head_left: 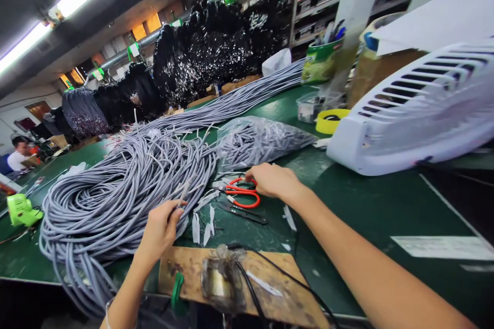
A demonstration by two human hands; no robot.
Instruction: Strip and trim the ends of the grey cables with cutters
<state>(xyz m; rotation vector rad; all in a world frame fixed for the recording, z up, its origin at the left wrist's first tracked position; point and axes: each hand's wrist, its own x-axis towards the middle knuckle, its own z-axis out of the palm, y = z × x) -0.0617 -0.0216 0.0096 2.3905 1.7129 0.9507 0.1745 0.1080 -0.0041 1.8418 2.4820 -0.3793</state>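
A cable end (187,187) sticks up from between the thumb and fingers of my left hand (161,229), closed in a pinch in front of a big coil of grey cables (88,200). My right hand (273,181) is curled with its fingertips at the upper loop of red-handled scissors (244,191), which lie on the green table (324,211). Its thumb is mostly hidden. Just below the scissors lies a pair of black tweezers (243,213). White strips (196,227) are scattered between my hands.
A wooden board (185,262) with a taped metal piece and black cords sits at the near edge. Beyond the scissors lies a clear bag of short grey pieces (258,139). A white fan (417,113) and yellow tape roll (331,121) stand right. A person (21,154) sits far left.
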